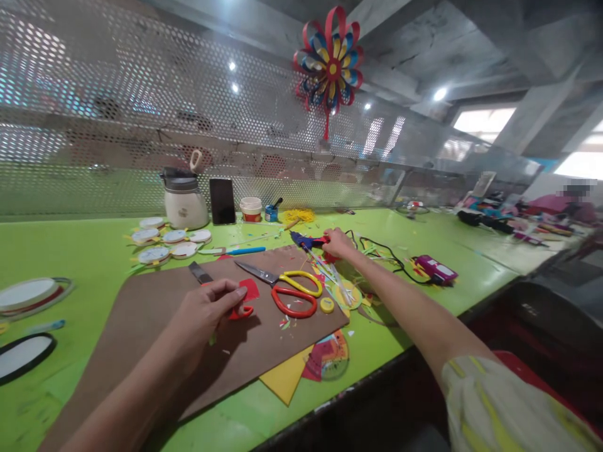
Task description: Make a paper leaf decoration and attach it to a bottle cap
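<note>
My left hand (214, 307), above the brown board (155, 333), pinches a small red paper piece (249, 289) between thumb and fingers. Partly hidden beneath that hand are a short metal blade (200, 273) and a red loop; I cannot tell whether they belong together. Farther off, my right hand (338, 243) closes round the red part of a blue and red glue gun (305, 240), which lies low by the board's far edge. Between the hands rest large scissors (277, 282) with one yellow and one red handle loop, next to a small yellow disc (326, 305).
White discs (174, 236) with paper strips stand at the back left, before a kettle (184, 204) and a phone (222, 201). A blue-handled tool (247, 250) lies behind the board. A black cord (386, 245) runs near a purple box (436, 270). A paper flower (332, 66) hangs above.
</note>
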The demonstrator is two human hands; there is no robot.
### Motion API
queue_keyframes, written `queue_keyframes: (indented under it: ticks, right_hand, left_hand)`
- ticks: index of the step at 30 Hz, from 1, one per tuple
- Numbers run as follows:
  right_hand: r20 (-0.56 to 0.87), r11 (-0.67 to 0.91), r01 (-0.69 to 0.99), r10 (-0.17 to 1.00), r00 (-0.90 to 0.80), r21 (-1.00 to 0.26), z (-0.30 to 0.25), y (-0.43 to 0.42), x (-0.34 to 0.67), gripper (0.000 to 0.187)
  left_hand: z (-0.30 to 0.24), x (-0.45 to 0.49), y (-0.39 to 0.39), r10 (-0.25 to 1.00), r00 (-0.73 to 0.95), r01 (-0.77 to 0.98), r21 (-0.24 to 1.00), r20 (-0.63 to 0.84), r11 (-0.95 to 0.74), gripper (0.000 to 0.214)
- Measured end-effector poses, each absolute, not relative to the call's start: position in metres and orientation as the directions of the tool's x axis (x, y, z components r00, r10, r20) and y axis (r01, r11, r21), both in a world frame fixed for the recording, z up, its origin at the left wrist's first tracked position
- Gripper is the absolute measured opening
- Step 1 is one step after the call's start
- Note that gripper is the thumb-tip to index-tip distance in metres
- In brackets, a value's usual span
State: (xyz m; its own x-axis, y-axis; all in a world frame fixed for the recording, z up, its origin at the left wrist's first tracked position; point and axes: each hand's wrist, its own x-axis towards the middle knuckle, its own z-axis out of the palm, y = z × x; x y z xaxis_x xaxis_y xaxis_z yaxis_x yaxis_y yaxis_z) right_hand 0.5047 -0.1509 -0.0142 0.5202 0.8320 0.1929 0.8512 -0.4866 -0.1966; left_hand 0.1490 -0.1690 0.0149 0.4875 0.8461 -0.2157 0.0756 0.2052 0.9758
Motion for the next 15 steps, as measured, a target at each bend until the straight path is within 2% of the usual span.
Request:
queue_keyframes:
  ticks: [4, 8, 11, 15]
  right_hand:
    - [0.218, -0.476, 0.833, 0.814, 0.539, -0.282, 0.002, -0.157, 0.514, 0.031]
    - [0.182, -0.412, 0.854, 0.857, 0.482, -0.317, 0.014, -0.172, 0.516, 0.03]
    - [0.154, -0.391, 0.883, 0.886, 0.438, -0.26, 0.014, -0.174, 0.511, 0.03]
    - [0.141, -0.389, 0.914, 0.904, 0.403, -0.112, 0.005, -0.161, 0.506, 0.033]
  left_hand:
    - [0.011, 0.148, -0.166, 0.858, 0.48, -0.002, 0.978, -0.181, 0.207, 0.026]
    - [0.015, 0.152, -0.167, 0.835, 0.5, -0.062, 0.953, -0.229, 0.298, 0.028]
    - [0.018, 0.153, -0.17, 0.841, 0.489, -0.061, 0.952, -0.234, 0.3, 0.027]
    - [0.013, 0.152, -0.169, 0.851, 0.489, -0.051, 0.967, -0.194, 0.25, 0.028]
